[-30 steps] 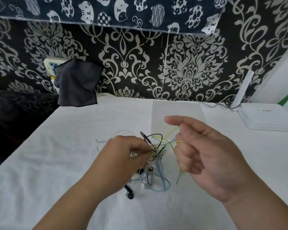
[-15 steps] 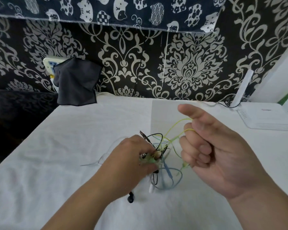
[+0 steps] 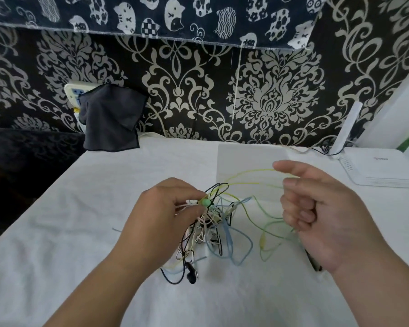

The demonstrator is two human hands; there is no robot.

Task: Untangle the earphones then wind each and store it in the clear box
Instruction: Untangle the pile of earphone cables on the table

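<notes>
A tangle of earphones [image 3: 213, 230] in black, white, pale blue and yellow-green cord lies on the white tablecloth [image 3: 80, 232] at the middle. My left hand [image 3: 161, 220] pinches the knot at a small green earbud [image 3: 205, 202]. My right hand [image 3: 316, 215] is raised to the right, fingers curled, holding the yellow-green cord [image 3: 250, 172], which runs stretched from the knot to its fingers. A black earbud [image 3: 191, 274] lies at the near side of the tangle. No clear box is in view.
A white router [image 3: 378, 171] with an upright antenna sits at the table's far right corner. A dark grey cloth [image 3: 111, 119] hangs over a wall socket at the back left. Patterned black-and-white wallpaper rises behind the table. The table's left edge drops into a dark area.
My right hand has moved right and away from the knot, drawing the yellow-green cord out longer. The tangle has loosened and spread. My left hand stays on the knot.
</notes>
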